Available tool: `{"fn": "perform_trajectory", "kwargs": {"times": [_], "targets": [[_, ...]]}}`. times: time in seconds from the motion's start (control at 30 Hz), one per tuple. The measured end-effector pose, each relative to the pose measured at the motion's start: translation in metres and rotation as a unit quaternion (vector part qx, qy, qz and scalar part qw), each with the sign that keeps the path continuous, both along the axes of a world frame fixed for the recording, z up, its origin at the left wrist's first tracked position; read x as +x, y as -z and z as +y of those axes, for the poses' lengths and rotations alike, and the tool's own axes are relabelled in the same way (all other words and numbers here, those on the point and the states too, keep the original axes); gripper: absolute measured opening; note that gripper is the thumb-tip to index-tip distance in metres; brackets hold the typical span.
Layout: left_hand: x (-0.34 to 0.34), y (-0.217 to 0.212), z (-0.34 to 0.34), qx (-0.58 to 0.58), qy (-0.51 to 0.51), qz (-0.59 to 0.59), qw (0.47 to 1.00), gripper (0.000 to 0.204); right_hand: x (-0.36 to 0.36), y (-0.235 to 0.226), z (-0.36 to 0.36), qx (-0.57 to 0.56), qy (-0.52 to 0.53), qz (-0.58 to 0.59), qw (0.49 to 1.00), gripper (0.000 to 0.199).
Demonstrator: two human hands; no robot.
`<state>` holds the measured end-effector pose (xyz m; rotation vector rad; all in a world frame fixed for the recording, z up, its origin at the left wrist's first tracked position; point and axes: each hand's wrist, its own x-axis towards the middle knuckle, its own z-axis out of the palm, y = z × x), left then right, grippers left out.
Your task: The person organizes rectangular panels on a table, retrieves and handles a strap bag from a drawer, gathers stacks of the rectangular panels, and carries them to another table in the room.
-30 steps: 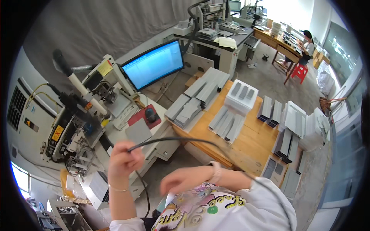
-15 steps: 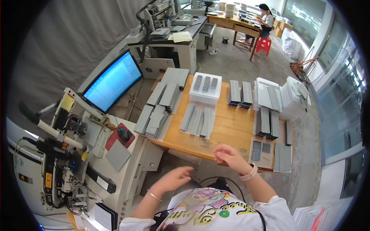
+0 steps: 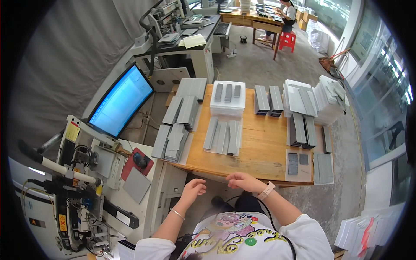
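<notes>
My left hand (image 3: 193, 191), with a bracelet on its wrist, hovers in front of the wooden table's near left edge. Its fingers are loosely bent and apart, and it holds nothing. To its right my right hand (image 3: 243, 181), wearing a pale watch (image 3: 266, 190), hangs by the table's front edge, fingers bent, open and without anything in them. The wooden table (image 3: 264, 151) bears stacks of grey strips. Nearest the hands lie grey strips on a white sheet (image 3: 222, 136), and more grey stacks (image 3: 173, 145) stand at the table's left.
Left are a lit monitor (image 3: 121, 102), a machine (image 3: 80, 195), a mouse (image 3: 139, 160) on a red pad and a grey sheet (image 3: 137, 185). White stacks (image 3: 227, 102) stand farther back. A person (image 3: 287, 19) sits on a red stool (image 3: 287, 41) far off.
My right hand has moved left and slightly down, and my left hand has moved slightly left and up. The hands are closer together. The whole view has shifted a little.
</notes>
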<state>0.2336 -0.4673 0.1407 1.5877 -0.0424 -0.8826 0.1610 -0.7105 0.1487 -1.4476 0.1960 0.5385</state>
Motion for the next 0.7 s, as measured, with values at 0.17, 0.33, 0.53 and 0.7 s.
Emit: {"fn": "perform_trajectory", "kwargs": {"times": [0.17, 0.33, 0.53, 0.7], "targets": [[0.031, -0.020, 0.008, 0.004, -0.132, -0.101, 0.986, 0.016, 0.023, 0.000, -0.003, 0.031, -0.023, 0.006, 0.999, 0.031], [0.110, -0.045, 0.054, 0.020, -0.229, -0.224, 0.947, 0.016, 0.073, 0.003, 0.028, 0.099, -0.002, 0.034, 0.994, 0.037], [0.195, 0.007, 0.124, 0.119, -0.270, -0.250, 0.922, 0.020, 0.119, 0.025, 0.091, 0.182, 0.071, 0.112, 0.974, 0.034], [0.220, 0.022, 0.115, 0.080, -0.223, -0.126, 0.963, 0.033, 0.154, 0.053, 0.123, 0.190, 0.185, 0.064, 0.962, 0.032]]}}
